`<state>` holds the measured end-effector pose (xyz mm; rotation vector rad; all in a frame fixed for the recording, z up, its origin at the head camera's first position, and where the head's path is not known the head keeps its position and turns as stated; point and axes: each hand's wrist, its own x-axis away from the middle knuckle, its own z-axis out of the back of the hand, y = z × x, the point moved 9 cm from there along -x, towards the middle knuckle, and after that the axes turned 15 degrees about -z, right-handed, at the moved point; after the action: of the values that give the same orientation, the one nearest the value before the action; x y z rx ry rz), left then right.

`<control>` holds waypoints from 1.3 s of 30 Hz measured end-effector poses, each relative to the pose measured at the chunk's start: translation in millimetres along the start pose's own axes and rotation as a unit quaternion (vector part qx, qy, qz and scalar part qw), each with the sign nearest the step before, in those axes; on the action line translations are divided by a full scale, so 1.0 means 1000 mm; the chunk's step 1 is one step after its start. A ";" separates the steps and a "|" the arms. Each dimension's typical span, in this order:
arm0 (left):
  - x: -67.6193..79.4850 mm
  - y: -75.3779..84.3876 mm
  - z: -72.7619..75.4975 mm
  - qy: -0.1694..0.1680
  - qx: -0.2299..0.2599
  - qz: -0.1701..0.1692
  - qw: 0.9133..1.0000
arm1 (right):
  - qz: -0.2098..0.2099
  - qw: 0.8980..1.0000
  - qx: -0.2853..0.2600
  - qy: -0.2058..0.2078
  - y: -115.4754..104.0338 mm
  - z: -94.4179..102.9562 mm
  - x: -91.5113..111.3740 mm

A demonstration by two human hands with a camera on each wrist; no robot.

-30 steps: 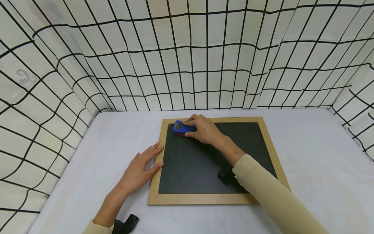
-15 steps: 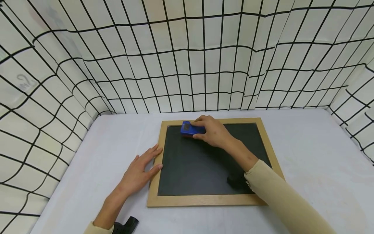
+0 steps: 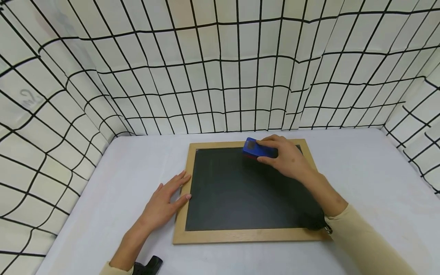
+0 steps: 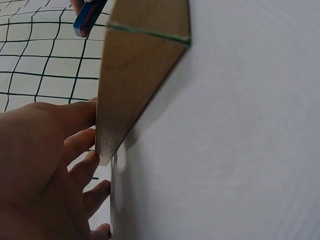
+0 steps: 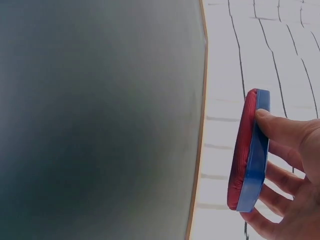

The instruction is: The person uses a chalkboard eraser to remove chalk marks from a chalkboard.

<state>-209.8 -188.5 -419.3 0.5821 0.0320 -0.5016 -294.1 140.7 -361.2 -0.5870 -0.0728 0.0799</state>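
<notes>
A blue chalkboard eraser (image 3: 258, 148) with a red felt pad is held in my right hand (image 3: 288, 157), thumb on one side and fingers on the other. It is over the upper part of a small blackboard (image 3: 233, 194) in a pale wooden frame (image 3: 240, 235). In the right wrist view the eraser's red pad (image 5: 242, 150) faces the board, with a gap showing between them. My left hand (image 3: 163, 206) rests its fingers and thumb against the frame's left side. The left wrist view shows those fingers along the wooden edge (image 4: 130, 75).
The blackboard lies on a table with a white cloth (image 3: 371, 183). White walls with a black grid (image 3: 220, 76) stand behind it and at both sides. Black camera mounts (image 3: 148, 265) sit at both wrists.
My right hand has moved right along the blackboard's top with the eraser, which now looks raised and slightly turned. My left hand stays at the frame.
</notes>
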 end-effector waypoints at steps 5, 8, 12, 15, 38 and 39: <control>0.000 0.001 -0.001 -0.004 -0.001 -0.001 1.000 | -0.008 1.000 -0.007 0.029 0.031 0.026 0.018; 0.000 0.001 0.000 -0.001 -0.002 0.000 1.000 | -0.018 0.999 -0.004 0.043 0.047 0.041 0.028; 0.001 0.000 0.000 0.000 0.005 0.004 1.000 | -0.028 0.998 0.009 0.062 0.068 0.057 0.040; 0.002 0.000 -0.001 -0.001 0.008 0.004 1.000 | -0.037 0.996 0.020 0.073 0.085 0.068 0.050; 0.001 0.001 0.000 0.003 0.010 0.000 1.000 | -0.083 0.987 0.094 0.098 0.194 0.092 0.106; 0.001 0.001 0.000 0.003 0.010 0.000 1.000 | -0.092 0.986 0.097 0.096 0.201 0.094 0.106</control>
<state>-208.8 -188.5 -418.6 0.6024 0.0324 -0.5002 -207.7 369.2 -390.4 -0.3886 0.0681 -0.1480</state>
